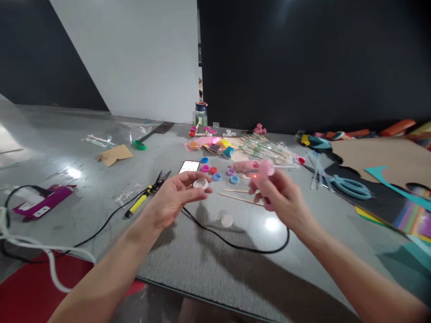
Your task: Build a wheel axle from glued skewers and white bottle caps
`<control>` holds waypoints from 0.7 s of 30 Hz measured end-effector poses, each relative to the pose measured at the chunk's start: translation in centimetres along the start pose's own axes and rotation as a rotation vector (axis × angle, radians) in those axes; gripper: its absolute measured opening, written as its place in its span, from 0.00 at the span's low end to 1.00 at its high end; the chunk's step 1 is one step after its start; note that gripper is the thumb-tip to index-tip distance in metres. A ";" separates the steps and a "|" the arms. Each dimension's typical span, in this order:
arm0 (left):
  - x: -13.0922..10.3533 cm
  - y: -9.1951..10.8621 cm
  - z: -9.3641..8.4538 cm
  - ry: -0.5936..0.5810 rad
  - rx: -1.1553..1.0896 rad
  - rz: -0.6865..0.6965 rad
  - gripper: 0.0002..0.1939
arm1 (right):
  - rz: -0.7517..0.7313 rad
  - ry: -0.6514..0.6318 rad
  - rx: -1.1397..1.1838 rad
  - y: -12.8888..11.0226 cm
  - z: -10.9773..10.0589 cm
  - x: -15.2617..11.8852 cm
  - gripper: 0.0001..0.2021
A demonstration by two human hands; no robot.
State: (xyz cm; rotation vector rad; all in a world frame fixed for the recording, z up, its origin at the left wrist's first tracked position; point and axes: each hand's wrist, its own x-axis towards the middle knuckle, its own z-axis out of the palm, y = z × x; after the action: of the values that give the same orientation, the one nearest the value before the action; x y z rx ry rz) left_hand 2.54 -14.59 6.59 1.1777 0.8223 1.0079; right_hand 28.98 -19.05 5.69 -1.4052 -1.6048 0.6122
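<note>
My left hand (173, 197) pinches a white bottle cap (201, 183) between thumb and fingers, above the table. In my right hand (284, 195) is a pink hot glue gun (266, 168), its nozzle end pointing left and a small orange light glowing on it. A clear glue stick seems to extend from its back. Below and between the hands, a translucent white disc or cap (226, 220) lies on the tabletop. Beyond them sit several coloured bottle caps, among them a red cap (213, 170) and a light blue cap (235, 179). Two thin wooden sticks (240, 198) lie near my right hand.
A black cord (235, 246) loops across the grey table. Yellow-handled pliers (138, 205) and a phone (189, 166) lie left of centre. Blue scissors (352, 186) and coloured paper lie right. Bundled sticks (266, 150) and a jar (201, 114) are at the back, a purple power strip (43, 202) left.
</note>
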 end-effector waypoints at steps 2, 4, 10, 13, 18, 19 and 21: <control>0.1 -0.7 0.9 -0.043 0.042 -0.007 0.19 | 0.065 0.062 0.079 0.4 -1.7 -1.6 0.19; 0.4 -1.5 1.6 -0.067 0.069 -0.008 0.19 | 0.141 0.115 0.212 1.0 -3.0 -3.2 0.19; 0.8 -4.0 2.9 -0.119 0.127 -0.047 0.17 | 0.299 0.078 0.537 2.5 -3.9 -6.7 0.21; 0.7 -5.0 3.2 -0.105 0.103 -0.060 0.18 | 0.295 0.010 0.581 2.9 -3.4 -7.1 0.19; 0.7 -5.8 2.7 -0.081 0.030 -0.071 0.20 | 0.250 -0.008 0.483 3.9 -2.7 -6.7 0.17; 0.8 -5.8 2.5 -0.092 0.047 -0.089 0.19 | 0.263 0.004 0.492 4.0 -2.7 -6.7 0.16; 0.7 -5.9 2.3 -0.102 0.065 -0.117 0.17 | 0.303 0.037 0.501 4.3 -2.7 -6.9 0.16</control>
State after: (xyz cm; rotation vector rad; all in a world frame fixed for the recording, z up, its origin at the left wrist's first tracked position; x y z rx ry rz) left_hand 6.06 -15.15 1.32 1.2117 0.8378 0.8241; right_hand 33.24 -25.12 1.45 -1.2692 -1.1085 1.0751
